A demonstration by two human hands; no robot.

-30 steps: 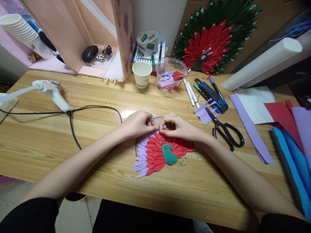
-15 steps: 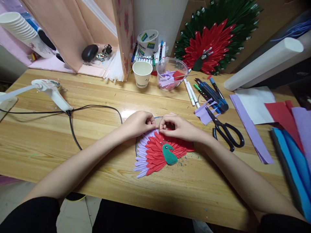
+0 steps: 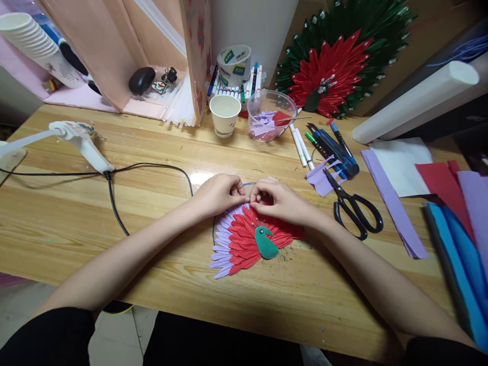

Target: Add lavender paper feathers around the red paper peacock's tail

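Head view: scraps (image 3: pixel 264 121) in clear tub (image 3: pixel 272 101)

Glare on tabletop (image 3: pixel 183 277), corners perhaps blurred

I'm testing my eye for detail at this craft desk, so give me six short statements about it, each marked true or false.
1. The left hand and right hand are close together at the paper bird. True.
2. The bird's head is red. False: the head is green.
3. The scissors lie to the right of the bird. True.
4. The clear tub holds only pens. False: the tub holds purple and red scraps.
5. The white cup stands upright, left of the tub. True.
6. The left hand grips the glue gun. False: the glue gun is apart from both hands.
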